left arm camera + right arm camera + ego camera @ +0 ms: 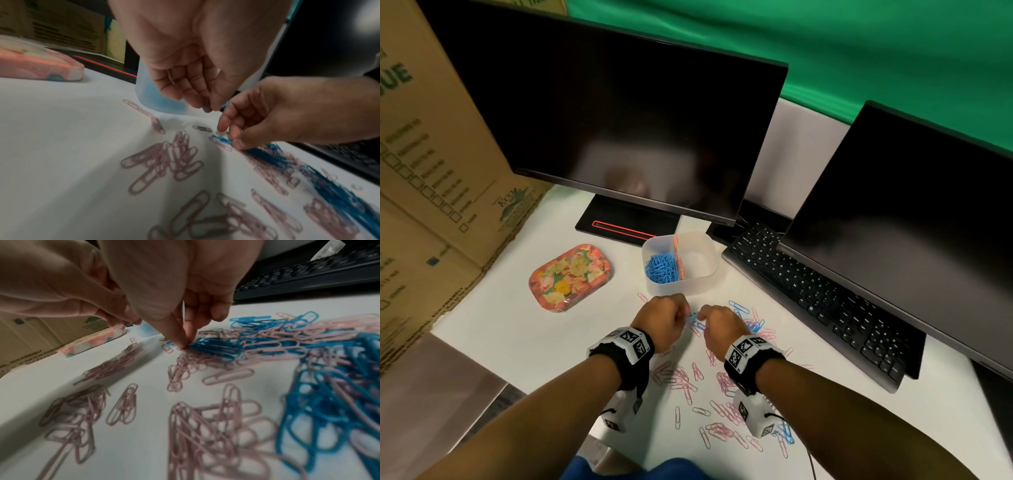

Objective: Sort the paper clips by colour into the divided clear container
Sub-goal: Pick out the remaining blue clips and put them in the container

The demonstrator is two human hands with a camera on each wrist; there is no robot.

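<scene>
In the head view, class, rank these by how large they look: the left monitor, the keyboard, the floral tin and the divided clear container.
1. left monitor
2. keyboard
3 and 4. floral tin and divided clear container: they look alike in size, so I won't rank them.

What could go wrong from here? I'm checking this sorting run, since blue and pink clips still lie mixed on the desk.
1. The right hand pinches at blue clips tangled with pink clips; a pink one may ride along into the blue side of the container.
2. The left hand pinches a blue clip by its tip; it could slip.
3. Loose clips lie near the desk edge and could get knocked off.
</scene>
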